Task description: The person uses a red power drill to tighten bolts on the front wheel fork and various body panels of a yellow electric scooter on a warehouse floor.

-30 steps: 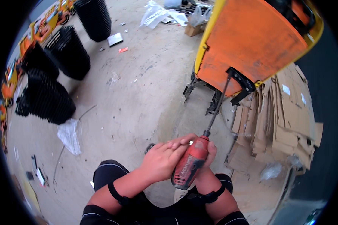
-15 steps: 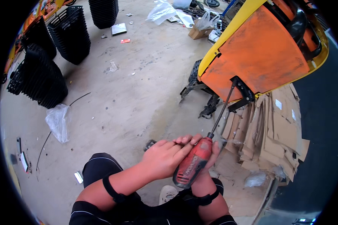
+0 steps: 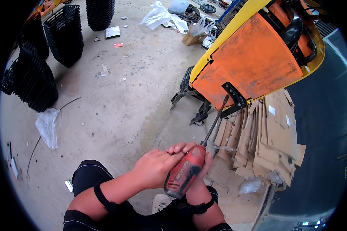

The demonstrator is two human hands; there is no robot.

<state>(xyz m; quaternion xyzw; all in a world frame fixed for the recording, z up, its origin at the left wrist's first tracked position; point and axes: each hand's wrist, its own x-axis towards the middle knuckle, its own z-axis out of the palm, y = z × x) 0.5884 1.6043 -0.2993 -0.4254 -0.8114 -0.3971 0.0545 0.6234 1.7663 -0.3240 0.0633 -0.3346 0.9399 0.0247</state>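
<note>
A red and black cordless drill (image 3: pixel 184 171) with a long thin bit (image 3: pixel 215 122) is gripped in both my hands. My right hand (image 3: pixel 199 183) wraps the drill from below and the right, its handle side mostly hidden. My left hand (image 3: pixel 153 166) lies over the drill's left side, fingers curled on its top near the chuck. The bit's tip is beside the lower left edge of a black bracket (image 3: pixel 236 95) with holes; whether it touches I cannot tell. That bracket sits on a scuffed orange panel (image 3: pixel 254 57) inside a yellow frame (image 3: pixel 229 29).
Flattened cardboard (image 3: pixel 275 133) is piled below the panel at right. Stacks of black baskets (image 3: pixel 63 36) stand at far left, near a clear plastic bag (image 3: pixel 49 128). Black metal parts (image 3: pixel 191 94) are left of the panel. A small cardboard box (image 3: pixel 194 37) stands at the back.
The bit's tip has backed off from the bracket's face, uncovering its holes. Both hands remain on the drill. The whole view has shifted, so the scene sits further left.
</note>
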